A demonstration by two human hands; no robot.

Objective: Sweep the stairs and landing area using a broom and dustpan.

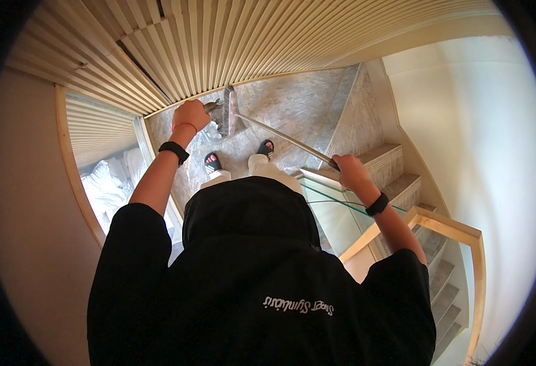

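My right hand (351, 174) is closed around the upper end of a broom's long metal handle (286, 138). That handle slants down to a pinkish broom head (234, 107) with grey bristles, which face left. My left hand (190, 116) grips a dark handle (211, 106) that appears to belong to a dustpan (237, 130). The bristles lie over the dustpan, so much of it is hidden. Some whitish material (214, 131) shows left of the bristles; what it is cannot be told.
Ribbed wood panelling (231, 41) borders the marbled floor (286, 100). Stairs (398, 185) descend at the right, beside a glass panel (330, 194) and a wooden handrail (451, 224). At the left, a framed opening (61, 119) shows rumpled bedding (107, 180). My sandalled feet stand below the broom.
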